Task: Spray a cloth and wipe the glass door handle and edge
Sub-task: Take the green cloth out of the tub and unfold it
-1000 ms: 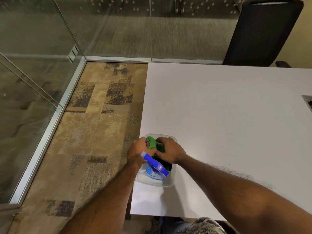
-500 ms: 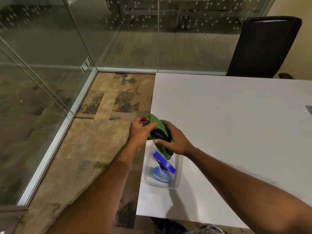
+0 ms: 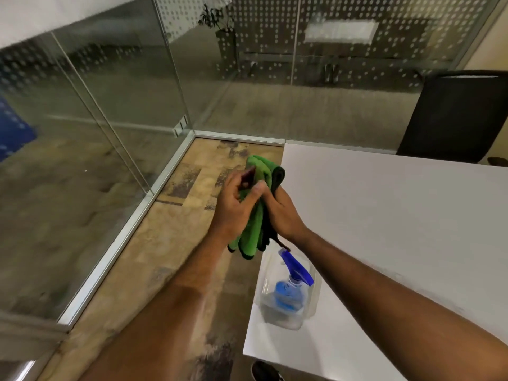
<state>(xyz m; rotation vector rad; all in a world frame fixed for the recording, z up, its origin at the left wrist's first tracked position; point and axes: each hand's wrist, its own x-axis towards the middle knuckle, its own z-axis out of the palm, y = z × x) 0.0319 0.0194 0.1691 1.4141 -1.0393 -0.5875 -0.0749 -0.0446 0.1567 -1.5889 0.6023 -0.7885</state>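
Head view: both hands meet at the middle of the frame, just off the counter's (image 3: pixel 384 215) left edge and above the floor. The left hand (image 3: pixel 233 204) and right hand (image 3: pixel 283 213) each have their grip closed on the green cloth (image 3: pixel 253 229), which hangs bunched between them, its folds trailing down toward the lower middle. Held up like this, clear of the counter, the cloth seems to be getting gathered into a pad before any spraying.

The spray bottle (image 3: pixel 288 292), with its blue trigger head, stands in a clear tub (image 3: pixel 275 317) near the counter's lower left corner, directly under the cloth; nobody holds it, so the spraying looks not yet done.

Glass panels (image 3: pixel 123 92) fill the left and top of the frame. I cannot pick out a door handle among them.
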